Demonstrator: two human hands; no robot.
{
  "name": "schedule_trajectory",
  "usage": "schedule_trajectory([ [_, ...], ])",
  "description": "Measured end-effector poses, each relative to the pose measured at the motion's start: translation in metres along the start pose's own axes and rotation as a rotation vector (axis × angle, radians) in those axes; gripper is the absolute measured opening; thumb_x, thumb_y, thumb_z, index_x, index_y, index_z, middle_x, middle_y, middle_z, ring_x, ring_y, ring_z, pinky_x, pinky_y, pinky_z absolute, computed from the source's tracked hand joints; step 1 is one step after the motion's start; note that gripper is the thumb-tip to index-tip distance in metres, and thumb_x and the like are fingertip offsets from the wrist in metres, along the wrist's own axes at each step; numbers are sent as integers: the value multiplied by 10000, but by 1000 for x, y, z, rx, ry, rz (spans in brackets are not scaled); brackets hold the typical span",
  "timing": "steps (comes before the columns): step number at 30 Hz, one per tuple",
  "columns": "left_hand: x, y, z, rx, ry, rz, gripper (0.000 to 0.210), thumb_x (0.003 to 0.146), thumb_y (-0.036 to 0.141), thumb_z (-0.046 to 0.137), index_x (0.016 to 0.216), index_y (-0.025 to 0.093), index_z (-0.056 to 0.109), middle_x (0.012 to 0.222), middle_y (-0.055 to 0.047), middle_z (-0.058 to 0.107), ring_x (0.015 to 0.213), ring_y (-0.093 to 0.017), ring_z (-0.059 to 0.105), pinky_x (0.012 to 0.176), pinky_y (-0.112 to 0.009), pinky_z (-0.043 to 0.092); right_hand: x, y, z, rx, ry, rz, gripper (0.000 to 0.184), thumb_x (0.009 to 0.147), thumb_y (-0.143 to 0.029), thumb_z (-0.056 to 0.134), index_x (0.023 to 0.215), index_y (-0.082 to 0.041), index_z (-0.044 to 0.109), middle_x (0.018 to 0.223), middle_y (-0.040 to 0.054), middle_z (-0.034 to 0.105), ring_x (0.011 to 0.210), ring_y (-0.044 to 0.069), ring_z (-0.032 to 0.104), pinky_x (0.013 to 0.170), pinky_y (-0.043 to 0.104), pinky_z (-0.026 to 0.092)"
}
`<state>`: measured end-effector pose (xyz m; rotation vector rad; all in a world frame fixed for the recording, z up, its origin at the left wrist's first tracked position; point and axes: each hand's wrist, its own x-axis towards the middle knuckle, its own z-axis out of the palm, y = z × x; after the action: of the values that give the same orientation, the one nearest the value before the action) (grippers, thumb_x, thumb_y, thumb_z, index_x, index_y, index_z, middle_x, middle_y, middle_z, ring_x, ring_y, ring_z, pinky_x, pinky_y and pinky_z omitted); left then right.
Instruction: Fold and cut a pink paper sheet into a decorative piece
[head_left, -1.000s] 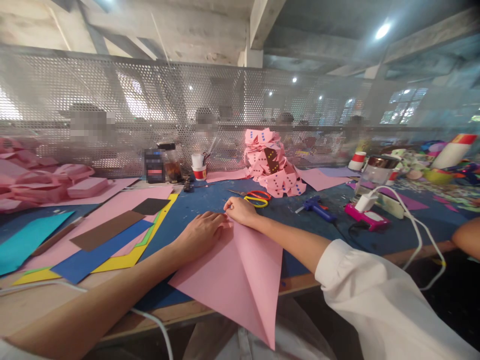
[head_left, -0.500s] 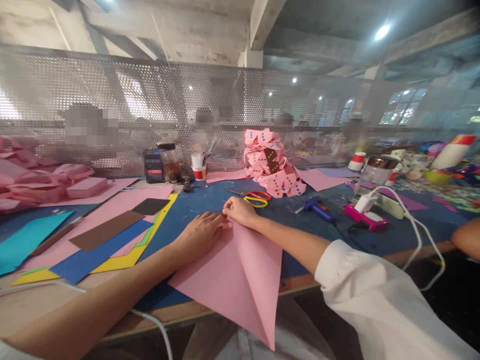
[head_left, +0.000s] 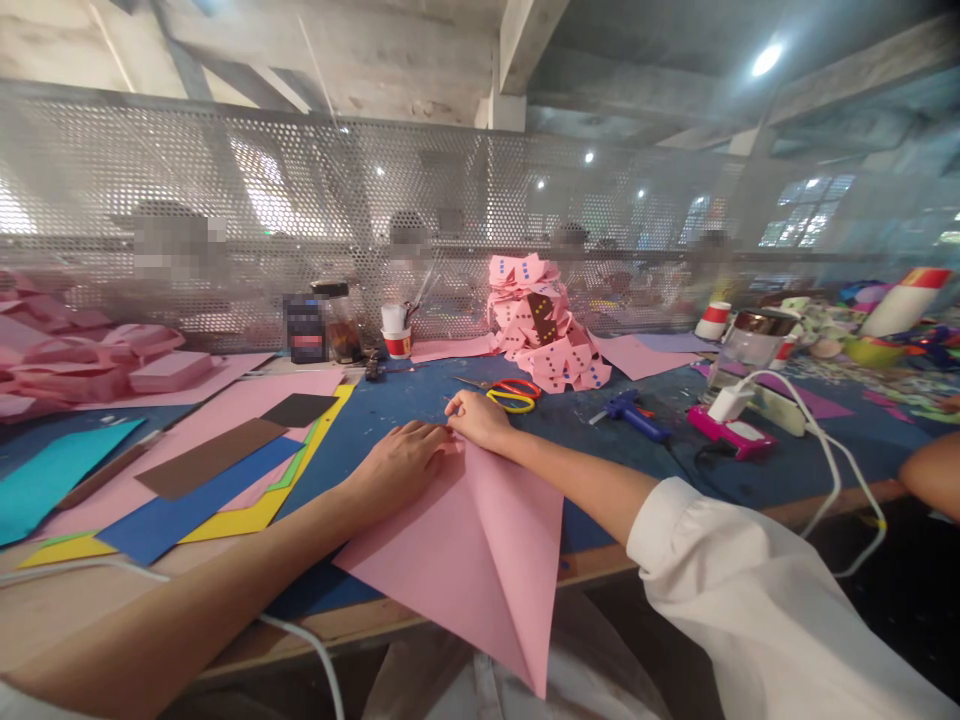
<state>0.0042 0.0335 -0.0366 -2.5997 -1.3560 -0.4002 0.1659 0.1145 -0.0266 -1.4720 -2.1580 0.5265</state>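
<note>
A sheet of pink paper (head_left: 442,555) lies over the table's front edge, with one side curled up into a fold and a pointed corner hanging below the edge. My left hand (head_left: 407,460) rests on the sheet's far left part, palm down, its fingers stretched towards the top corner. At that corner, my right hand (head_left: 478,418) is closed in a pinch on the paper. The fingertips of both hands nearly meet there. Just beyond the right hand lie scissors (head_left: 512,404) with red and yellow handles.
A blue glue gun (head_left: 637,416) and a pink power strip (head_left: 731,433) with white cables sit to the right. Coloured sheets (head_left: 217,455) spread out on the left. Behind stand a heap of dotted pink paper pieces (head_left: 536,320), a cup (head_left: 396,333) and a perforated screen (head_left: 450,180).
</note>
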Motion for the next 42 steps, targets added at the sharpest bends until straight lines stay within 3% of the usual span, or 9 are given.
schedule_trajectory([
  [11,-3,-2,-1,-28,25,-3,217,998,246,486,1124,237,662,1254,-39,716,1159,-238,639,1027,-408,472,2,8,-7,-19,-17,-19,178,843,-314,650,987,-221,698,883,12,743,833,175,665,702,250,423],
  [15,-4,-1,-4,-33,31,-4,222,1002,293,503,1154,238,655,1322,-41,687,1200,-247,624,1031,-423,466,-2,15,-10,-23,-24,-44,205,827,-253,659,1028,-219,687,882,2,740,816,159,661,694,238,417],
  [42,-4,4,-6,16,7,28,197,978,310,525,1066,230,683,1212,-81,718,1112,-265,658,985,-428,498,0,15,-6,-55,-4,-7,187,815,-213,659,991,-253,708,875,-9,733,835,165,657,688,238,410],
])
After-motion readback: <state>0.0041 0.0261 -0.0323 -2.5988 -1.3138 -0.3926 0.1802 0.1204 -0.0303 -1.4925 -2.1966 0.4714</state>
